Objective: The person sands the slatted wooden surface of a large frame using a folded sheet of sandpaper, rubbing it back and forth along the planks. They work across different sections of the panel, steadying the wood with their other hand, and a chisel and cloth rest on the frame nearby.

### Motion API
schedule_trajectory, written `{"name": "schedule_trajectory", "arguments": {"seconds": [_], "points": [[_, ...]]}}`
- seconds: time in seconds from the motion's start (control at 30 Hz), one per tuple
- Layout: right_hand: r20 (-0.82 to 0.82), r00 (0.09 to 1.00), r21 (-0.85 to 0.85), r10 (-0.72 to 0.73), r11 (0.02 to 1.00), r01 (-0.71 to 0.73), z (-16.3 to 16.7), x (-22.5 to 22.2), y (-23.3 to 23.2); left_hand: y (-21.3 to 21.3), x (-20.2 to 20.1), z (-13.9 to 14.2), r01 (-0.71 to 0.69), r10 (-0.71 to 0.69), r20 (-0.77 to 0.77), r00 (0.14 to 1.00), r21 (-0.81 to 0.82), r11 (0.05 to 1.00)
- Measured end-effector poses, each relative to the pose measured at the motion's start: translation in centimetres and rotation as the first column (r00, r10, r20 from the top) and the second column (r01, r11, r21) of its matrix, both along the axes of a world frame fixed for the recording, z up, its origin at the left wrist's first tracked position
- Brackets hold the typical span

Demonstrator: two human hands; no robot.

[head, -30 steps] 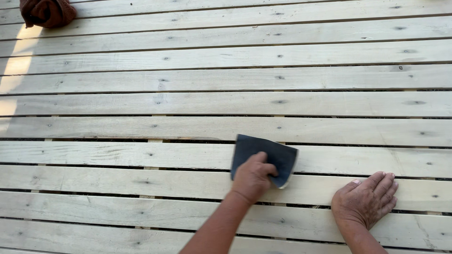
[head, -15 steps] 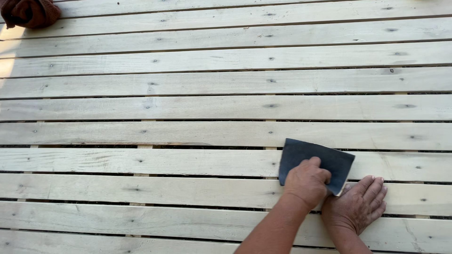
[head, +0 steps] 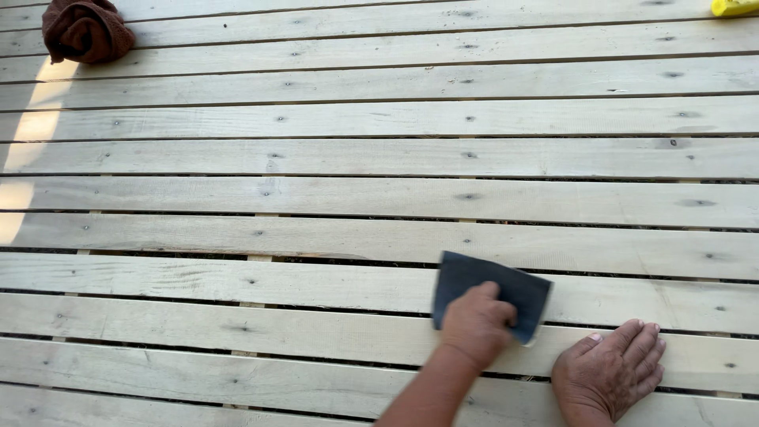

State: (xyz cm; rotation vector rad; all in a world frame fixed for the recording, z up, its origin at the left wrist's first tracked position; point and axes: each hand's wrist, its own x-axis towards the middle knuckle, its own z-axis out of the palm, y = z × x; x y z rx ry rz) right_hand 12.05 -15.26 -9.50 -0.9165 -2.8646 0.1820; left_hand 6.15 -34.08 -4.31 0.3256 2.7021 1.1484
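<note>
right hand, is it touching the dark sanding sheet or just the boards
Apart. The head view shows the right hand flat on the pale boards, with bare wood visible between it and the dark sanding sheet, which the left hand presses down.

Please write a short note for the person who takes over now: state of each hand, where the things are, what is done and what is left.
Left hand presses a dark sanding sheet flat on the pale wooden boards. Right hand rests open, palm down, on a board beside it. A brown cloth lies far left, a yellow thing far right. How much is sanded cannot be told.
</note>
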Motion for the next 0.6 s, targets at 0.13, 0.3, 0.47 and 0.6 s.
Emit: {"name": "schedule_trajectory", "arguments": {"seconds": [0.13, 0.3, 0.47, 0.6], "points": [[-0.033, 0.999, -0.032, -0.003, 0.999, 0.002, -0.1, -0.1, 1.3, 7.1, -0.7, 0.1, 0.108, -0.109, 0.081, 0.991, 0.02, 0.994], [-0.108, 0.991, -0.003, 0.074, 0.997, -0.075, -0.8, 0.9, 2.8, -9.2, -0.2, -1.2, 0.087, -0.086, 0.02, 0.996, -0.051, 0.995], [-0.129, 0.986, 0.014, 0.106, 0.994, -0.105, -0.7, 0.8, 3.6, -27.7, -0.4, -1.3, -0.021, 0.022, 0.02, 1.0, -0.086, 0.996], [-0.148, 0.988, 0.007, 0.037, 0.999, -0.036, -0.4, 0.2, -2.4, -19.6, 0.2, -1.4, -0.01, 0.004, -0.1, 0.995, -0.061, 0.998]]}}
